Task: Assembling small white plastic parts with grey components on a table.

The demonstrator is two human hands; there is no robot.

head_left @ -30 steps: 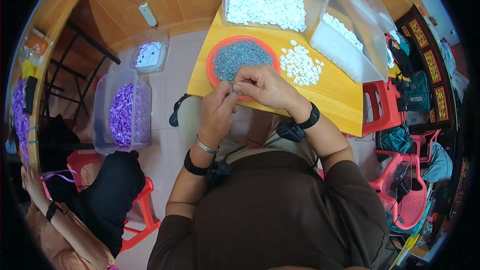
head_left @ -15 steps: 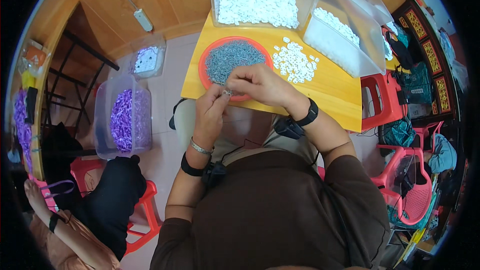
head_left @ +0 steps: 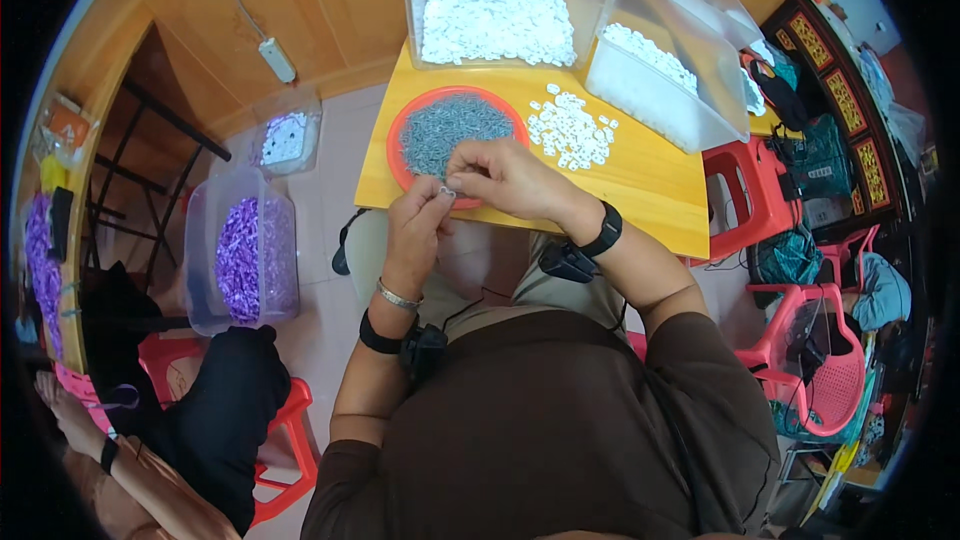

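My left hand (head_left: 414, 218) pinches a small white plastic piece (head_left: 448, 192) between thumb and forefinger, in front of the table's near edge. Against that piece, the thumb and forefinger of my right hand (head_left: 508, 178) are closed together; whatever they hold is too small to make out. Just beyond both hands a round red tray (head_left: 394, 152) is heaped with thin grey metal pieces (head_left: 450, 130) that look like screws. To its right, loose small white plastic pieces (head_left: 572, 130) with holes lie spread on the yellow wooden table (head_left: 640, 195).
Clear bins of white pieces stand at the table's back (head_left: 410, 0) and right (head_left: 715, 110). On the floor at left is a clear bin (head_left: 205, 270) of purple pieces. A co-worker's hand (head_left: 75, 420) is at far left. Red stools (head_left: 745, 200) and a pink chair (head_left: 835, 390) stand right.
The view has shifted slightly, so the table and its things sit a little lower and further left. My fingertips have drawn closer around the white piece. The co-worker's hand has moved.
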